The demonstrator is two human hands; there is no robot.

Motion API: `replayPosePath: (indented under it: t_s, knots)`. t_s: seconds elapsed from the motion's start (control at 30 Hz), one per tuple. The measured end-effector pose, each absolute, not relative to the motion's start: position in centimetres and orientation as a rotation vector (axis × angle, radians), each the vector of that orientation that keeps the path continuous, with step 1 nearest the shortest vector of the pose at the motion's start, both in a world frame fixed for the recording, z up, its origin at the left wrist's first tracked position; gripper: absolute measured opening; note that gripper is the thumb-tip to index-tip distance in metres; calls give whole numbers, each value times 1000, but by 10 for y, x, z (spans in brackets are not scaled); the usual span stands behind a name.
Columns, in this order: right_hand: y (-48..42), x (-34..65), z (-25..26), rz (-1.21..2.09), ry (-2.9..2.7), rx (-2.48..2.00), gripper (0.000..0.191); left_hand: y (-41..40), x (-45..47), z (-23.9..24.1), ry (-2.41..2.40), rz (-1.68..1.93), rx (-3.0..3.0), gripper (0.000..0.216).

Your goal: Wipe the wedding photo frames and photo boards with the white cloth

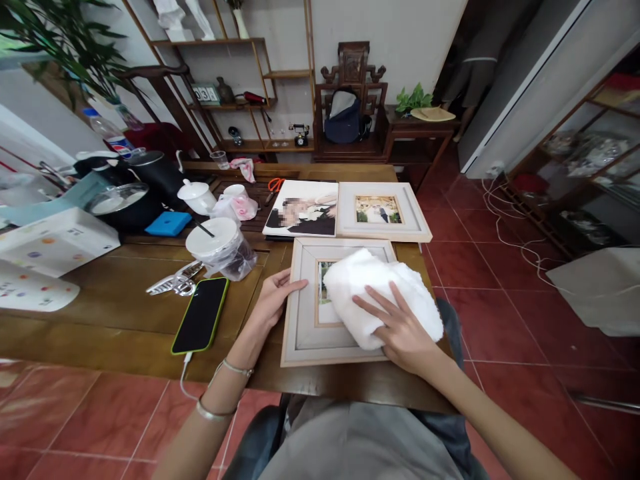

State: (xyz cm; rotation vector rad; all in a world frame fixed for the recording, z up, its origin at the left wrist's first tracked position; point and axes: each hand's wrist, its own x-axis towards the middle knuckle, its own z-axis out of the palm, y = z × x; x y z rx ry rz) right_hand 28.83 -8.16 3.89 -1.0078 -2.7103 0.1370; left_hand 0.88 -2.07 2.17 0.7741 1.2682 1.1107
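A pale wooden picture frame lies flat on the dark wooden table right in front of me. My right hand presses flat on a white folded cloth that covers most of the frame's picture, fingers stretched out. Resting against the frame's left edge is my left hand, fingers extended along the moulding and holding it in place. Two bracelets sit on my left wrist.
Behind the frame lie a second framed picture and an unframed print. A phone on a cable, metal keys, a lidded cup, a teapot, pots and boxes fill the table's left side. Red tiled floor lies to the right.
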Motion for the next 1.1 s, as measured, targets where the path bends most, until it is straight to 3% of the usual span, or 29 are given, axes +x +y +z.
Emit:
replayPosePath:
  t_s: [0.37, 0.57, 0.67, 0.73, 0.93, 1.03, 1.1]
  knots:
    - [-88, 300, 49, 94, -2482, -907, 31, -52, 21, 32, 1210, 1194, 611, 58]
    - [-129, 349, 38, 90, -2076, -1158, 52, -66, 5, 78, 1263, 1381, 639, 62]
    - [-152, 362, 21, 64, -2127, -1282, 62, -69, -1, 107, 1292, 1527, 727, 54]
    - [-160, 355, 16, 83, -2273, -1225, 59, -67, -1, 124, 1302, 1639, 812, 49]
    - [-166, 322, 30, 407, -2540, -1157, 10, -40, 5, 160, 1121, 1909, 984, 37]
    - [-152, 340, 49, 851, -2313, -1106, 25, -21, 8, 169, 974, 1909, 865, 34]
    - [-132, 355, 68, 1069, -1911, -1118, 22, -8, 13, 171, 941, 1838, 790, 29]
